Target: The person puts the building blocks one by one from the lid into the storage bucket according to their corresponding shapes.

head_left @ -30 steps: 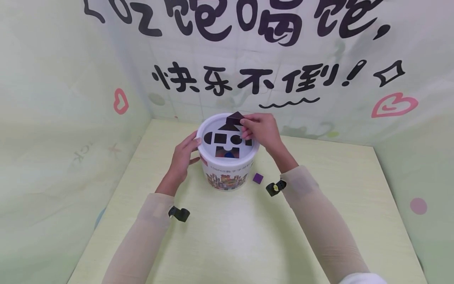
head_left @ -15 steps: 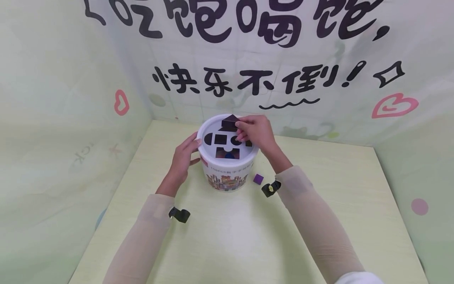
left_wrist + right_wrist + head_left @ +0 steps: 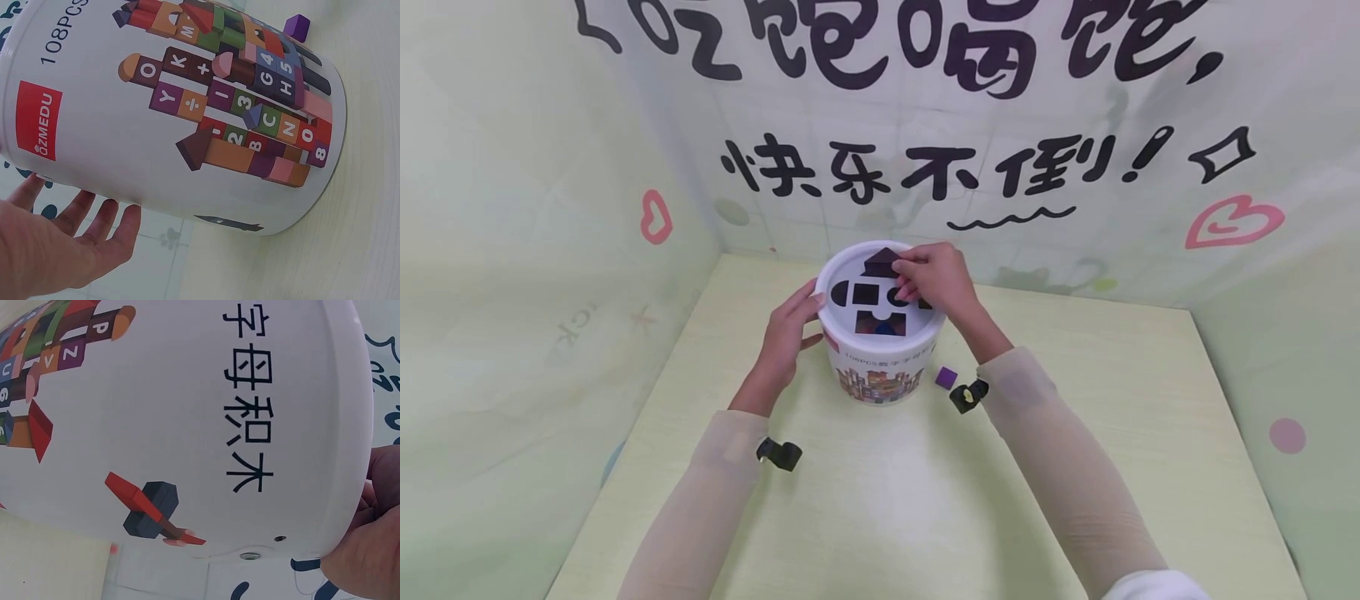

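Observation:
A white bucket [image 3: 887,379] with printed blocks on its side stands on the table, its lid [image 3: 850,271] pierced with shaped holes. My right hand [image 3: 936,271] pinches a dark triangular block [image 3: 880,263] over the far part of the lid, covering the triangular hole there. The right wrist view has part of this hand [image 3: 369,550] beyond the bucket's rim; the block is hidden there. My left hand [image 3: 786,333] rests against the bucket's left side near the rim. In the left wrist view its fingers [image 3: 103,219] are spread, with tips at the side wall.
A small purple block [image 3: 946,377] lies on the pale table [image 3: 880,500], right of the bucket. Square, half-round, round and arch-shaped holes show in the lid. A printed cloth [image 3: 880,125] hangs behind the table and along both sides.
My right hand has moved left and slightly down with the triangular block, from beside the triangular hole to over it. The left hand and bucket have stayed in place.

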Available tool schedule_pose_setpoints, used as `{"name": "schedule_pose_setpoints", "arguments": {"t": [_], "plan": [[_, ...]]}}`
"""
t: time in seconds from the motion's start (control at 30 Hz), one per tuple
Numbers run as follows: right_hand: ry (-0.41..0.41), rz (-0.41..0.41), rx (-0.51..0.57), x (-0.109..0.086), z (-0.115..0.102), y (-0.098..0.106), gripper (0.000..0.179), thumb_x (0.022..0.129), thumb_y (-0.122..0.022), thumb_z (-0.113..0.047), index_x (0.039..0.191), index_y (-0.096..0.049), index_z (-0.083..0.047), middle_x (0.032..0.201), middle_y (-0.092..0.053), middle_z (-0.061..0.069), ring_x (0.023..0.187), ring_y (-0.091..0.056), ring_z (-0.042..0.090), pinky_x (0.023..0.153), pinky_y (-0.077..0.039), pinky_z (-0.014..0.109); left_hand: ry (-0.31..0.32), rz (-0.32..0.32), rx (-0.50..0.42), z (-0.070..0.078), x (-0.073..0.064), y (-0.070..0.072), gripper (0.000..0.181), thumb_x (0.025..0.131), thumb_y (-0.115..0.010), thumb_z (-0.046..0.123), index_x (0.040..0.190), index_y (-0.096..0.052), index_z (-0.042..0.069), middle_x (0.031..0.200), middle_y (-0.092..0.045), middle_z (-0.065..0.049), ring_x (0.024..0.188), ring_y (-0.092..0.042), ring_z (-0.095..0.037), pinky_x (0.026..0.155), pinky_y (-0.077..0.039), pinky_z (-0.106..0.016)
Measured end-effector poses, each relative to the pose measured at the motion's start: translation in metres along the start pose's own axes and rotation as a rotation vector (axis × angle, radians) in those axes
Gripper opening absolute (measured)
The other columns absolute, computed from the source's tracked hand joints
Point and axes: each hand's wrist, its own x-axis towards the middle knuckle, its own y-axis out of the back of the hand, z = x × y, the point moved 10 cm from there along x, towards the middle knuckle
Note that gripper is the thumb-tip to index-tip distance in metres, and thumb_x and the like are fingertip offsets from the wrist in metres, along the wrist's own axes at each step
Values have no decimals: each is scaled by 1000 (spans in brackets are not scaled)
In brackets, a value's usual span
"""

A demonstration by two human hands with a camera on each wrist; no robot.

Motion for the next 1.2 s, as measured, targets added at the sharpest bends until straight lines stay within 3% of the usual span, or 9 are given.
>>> {"name": "schedule_pose_setpoints", "arguments": {"t": [0.73, 0.93, 1.2], "plan": [[21, -29, -76, 4, -3, -10, 25, 94, -64, -14, 114, -70, 0, 72, -69, 13, 54, -66, 14, 55, -59, 30, 13, 6, -5, 4, -3, -2, 50, 97, -51, 37, 146, -47, 25, 140, -54, -7, 118, -54, -25, 96, -51, -50], [-15, -34, -43, 2, -1, -7, 34, 93, -64, -14, 124, -65, 1, 75, -70, 15, 55, -67, 15, 57, -60, 30, 11, 6, 1, 4, -3, -2, 50, 97, -51, 37, 146, -47, 25, 140, -54, -7, 118, -54, -25, 96, -51, -50], [-41, -16, 39, -2, 5, 4, 30, 93, -64, -13, 121, -66, 0, 82, -70, 21, 57, -68, 17, 60, -61, 32, 14, 8, -5, 4, -3, -1, 50, 98, -51, 36, 146, -46, 25, 140, -54, -6, 118, -55, -25, 96, -51, -50]]}}
